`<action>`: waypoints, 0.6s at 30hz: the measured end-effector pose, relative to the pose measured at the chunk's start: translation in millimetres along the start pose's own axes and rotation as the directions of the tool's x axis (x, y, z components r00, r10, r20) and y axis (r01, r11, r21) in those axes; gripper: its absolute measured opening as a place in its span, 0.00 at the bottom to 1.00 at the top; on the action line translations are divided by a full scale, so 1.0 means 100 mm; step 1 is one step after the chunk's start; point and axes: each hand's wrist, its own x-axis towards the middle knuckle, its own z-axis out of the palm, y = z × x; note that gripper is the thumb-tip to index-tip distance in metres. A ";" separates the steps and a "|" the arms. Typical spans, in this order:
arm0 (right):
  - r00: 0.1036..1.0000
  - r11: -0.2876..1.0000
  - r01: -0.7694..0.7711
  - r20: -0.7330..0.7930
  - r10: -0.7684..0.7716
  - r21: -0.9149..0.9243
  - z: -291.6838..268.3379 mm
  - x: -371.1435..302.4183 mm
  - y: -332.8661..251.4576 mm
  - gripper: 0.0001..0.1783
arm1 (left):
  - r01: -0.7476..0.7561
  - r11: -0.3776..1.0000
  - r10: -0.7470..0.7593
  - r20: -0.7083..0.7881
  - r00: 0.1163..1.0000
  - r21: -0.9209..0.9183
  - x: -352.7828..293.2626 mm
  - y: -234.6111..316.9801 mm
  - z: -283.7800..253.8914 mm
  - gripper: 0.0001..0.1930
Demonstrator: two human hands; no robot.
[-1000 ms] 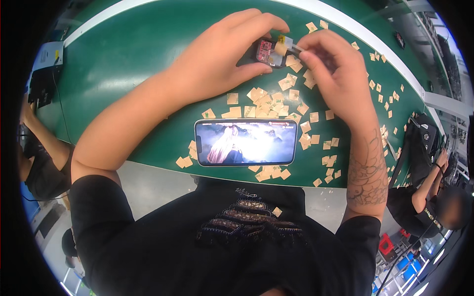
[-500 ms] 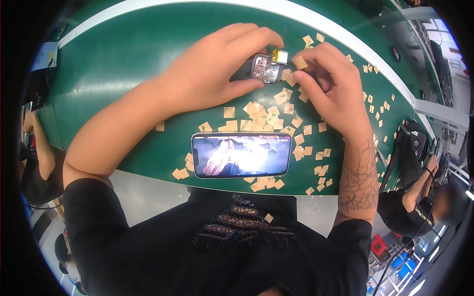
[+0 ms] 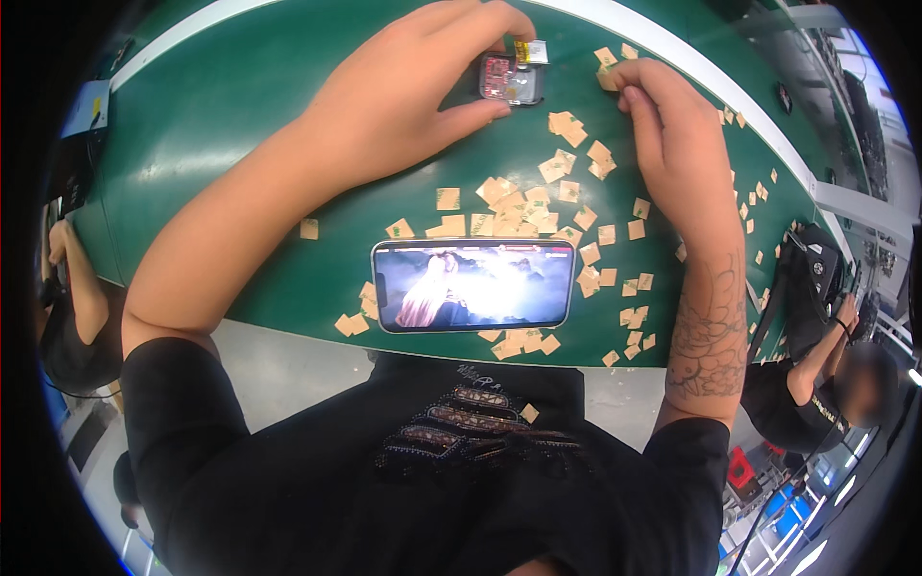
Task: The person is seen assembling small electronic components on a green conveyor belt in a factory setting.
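A person in a black shirt works at a green table (image 3: 240,125), the left hand (image 3: 403,96) pinching a small circuit module (image 3: 509,79) between thumb and fingertips near the table's far edge, where it rests on the surface with a little yellow-and-silver component (image 3: 531,52) at its far side. The right hand (image 3: 672,134), forearm tattooed, has its fingers curled and closed on a small tan paper square (image 3: 607,79) just beside the module. More tan paper squares (image 3: 509,197) lie scattered across the middle of the table and toward its right edge. A smartphone (image 3: 473,285) with a lit screen lies flat at the near edge, ringed by squares. Another seated person (image 3: 826,384) is visible beyond the table's right end.
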 end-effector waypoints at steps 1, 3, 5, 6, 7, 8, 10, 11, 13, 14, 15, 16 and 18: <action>1.000 1.000 -0.003 0.000 0.003 -0.008 0.00 0.01 -0.01 0.05 | -0.005 1.000 0.005 -0.003 1.000 -0.005 0.01 -0.01 0.00 0.27; 0.997 0.999 0.035 -0.065 -0.037 -0.035 0.02 0.03 -0.06 0.06 | -0.039 0.999 0.039 -0.006 0.999 0.002 0.00 -0.02 -0.03 0.27; 0.999 0.999 -0.006 -0.042 0.004 -0.042 -0.01 0.01 -0.07 0.07 | -0.053 0.998 0.053 -0.018 0.998 0.014 0.00 -0.01 -0.01 0.26; 0.999 0.998 -0.045 -0.019 0.044 -0.048 -0.02 0.01 -0.08 0.07 | -0.065 0.997 0.066 -0.031 0.997 0.027 -0.01 -0.02 0.00 0.24; 0.999 0.998 -0.046 -0.021 0.045 -0.050 -0.01 0.01 -0.07 0.07 | -0.068 0.997 0.069 -0.030 0.997 0.028 -0.01 -0.03 0.02 0.24; 0.998 0.995 -0.068 -0.012 0.068 -0.077 0.00 0.00 -0.08 0.08 | -0.056 0.998 0.056 -0.037 0.998 -0.006 -0.03 -0.04 0.06 0.27; 0.996 0.991 -0.089 -0.004 0.089 -0.104 0.01 0.00 -0.08 0.09 | -0.045 0.998 0.044 -0.043 0.998 -0.038 -0.03 -0.03 0.08 0.30; 0.997 0.993 -0.083 -0.010 0.083 -0.078 0.02 0.00 -0.07 0.09 | -0.053 0.997 0.051 -0.043 0.998 -0.053 -0.03 -0.02 0.08 0.30; 0.997 0.995 -0.078 -0.016 0.077 -0.054 0.03 0.00 -0.07 0.10 | -0.063 0.996 0.060 -0.042 0.997 -0.068 -0.03 -0.02 0.09 0.30; 0.996 0.997 -0.078 -0.036 0.077 -0.023 0.04 0.00 -0.08 0.10 | -0.077 0.995 0.075 -0.036 0.997 -0.055 -0.04 -0.04 0.10 0.30; 0.995 0.997 -0.077 -0.055 0.077 0.008 0.06 0.01 -0.09 0.11 | -0.092 0.995 0.091 -0.029 0.995 -0.043 -0.05 -0.04 0.10 0.31; 0.996 0.997 -0.075 -0.056 0.075 0.011 0.06 0.02 -0.12 0.11 | -0.091 0.995 0.090 -0.029 0.996 -0.040 -0.05 -0.03 0.11 0.31; 0.989 0.984 -0.143 0.043 0.139 0.103 0.07 0.01 -0.19 0.10 | -0.081 0.994 0.079 -0.033 0.996 -0.077 -0.07 0.00 0.13 0.32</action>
